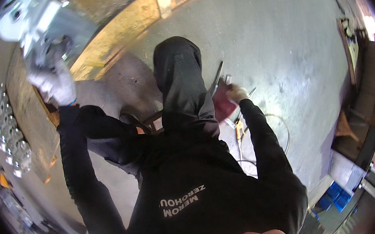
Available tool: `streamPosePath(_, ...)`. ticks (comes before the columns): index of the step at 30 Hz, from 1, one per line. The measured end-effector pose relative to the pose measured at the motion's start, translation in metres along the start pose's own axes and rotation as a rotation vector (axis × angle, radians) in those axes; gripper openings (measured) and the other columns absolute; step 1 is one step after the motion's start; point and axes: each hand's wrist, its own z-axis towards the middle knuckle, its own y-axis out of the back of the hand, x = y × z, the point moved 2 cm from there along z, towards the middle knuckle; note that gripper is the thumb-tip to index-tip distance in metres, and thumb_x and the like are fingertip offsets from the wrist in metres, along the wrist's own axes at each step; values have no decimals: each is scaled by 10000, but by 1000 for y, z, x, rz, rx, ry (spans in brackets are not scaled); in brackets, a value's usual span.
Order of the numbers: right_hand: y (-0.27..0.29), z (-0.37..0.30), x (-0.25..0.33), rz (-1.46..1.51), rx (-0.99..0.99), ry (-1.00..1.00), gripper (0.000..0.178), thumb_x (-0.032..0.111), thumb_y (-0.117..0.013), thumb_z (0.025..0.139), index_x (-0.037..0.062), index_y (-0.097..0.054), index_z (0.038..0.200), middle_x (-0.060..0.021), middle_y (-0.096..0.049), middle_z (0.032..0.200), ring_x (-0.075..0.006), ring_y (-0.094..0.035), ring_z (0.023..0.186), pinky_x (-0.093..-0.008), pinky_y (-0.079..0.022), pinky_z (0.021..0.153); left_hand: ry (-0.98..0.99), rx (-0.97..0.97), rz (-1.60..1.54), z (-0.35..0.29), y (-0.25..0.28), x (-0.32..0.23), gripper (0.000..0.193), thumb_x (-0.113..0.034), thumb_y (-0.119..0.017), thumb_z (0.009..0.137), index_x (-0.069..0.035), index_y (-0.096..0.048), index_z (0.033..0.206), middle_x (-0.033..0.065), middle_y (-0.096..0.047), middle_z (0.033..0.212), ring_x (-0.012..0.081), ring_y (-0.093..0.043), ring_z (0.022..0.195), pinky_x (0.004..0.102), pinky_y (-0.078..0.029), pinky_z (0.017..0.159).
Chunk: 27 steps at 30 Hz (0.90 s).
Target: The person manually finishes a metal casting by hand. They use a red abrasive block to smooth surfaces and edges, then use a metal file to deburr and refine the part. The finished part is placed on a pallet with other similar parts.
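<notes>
At the upper left, my left hand [59, 84] wears a white glove and grips the near end of a shiny silver metal part [48, 29]. Motion blurs the part and the fingertips. My right hand [237, 93], in a pale glove, is low beside my right knee with its fingers closed. What lies in them is hidden, though a thin pointed tip [252, 92] shows beside the hand. Dark red cloth-like material [224, 105] lies against it. A metal rod [217, 75] is just beyond, and a yellow air gun [239, 130] with a thin hose sits nearer my body.
A worn wooden board edge [132, 29] runs across the front. Several silver metal parts [10, 128] stand in a row on the left. Blue bins [337, 196] and a white box [344, 169] are at the lower right. The air hose [285, 129] curves over the grey floor [291, 60].
</notes>
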Motion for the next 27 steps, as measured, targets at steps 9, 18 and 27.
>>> streamPosePath(9,245,-56,167,1300,-651,532,441,97,-611,984,-14,-586,1411,-91,-685,1225,-198,-662,1090,-370,-539,987,-149,-251,264,-41,19,-59,688,-11,-718,910,20,-402,1521,266,-533,1465,389,-566,1343,452,-463,1126)
streamPosePath(18,217,-139,365,1191,-22,758,485,188,-680,1006,-15,-589,1436,-102,-690,1292,-217,-644,1184,-371,-495,1077,610,382,-566,-198,-9,-34,561,-277,-473,1147,-78,-314,1647,122,-395,1638,245,-392,1493,433,-337,1230)
streamPosePath(27,97,-143,456,1274,250,1011,501,96,-696,1033,40,-534,1505,-101,-664,1374,-223,-602,1311,-345,-509,1082,1016,-24,-1145,-199,14,-74,677,-247,-608,1097,-99,-271,1665,73,-452,1607,199,-441,1467,408,-368,1229)
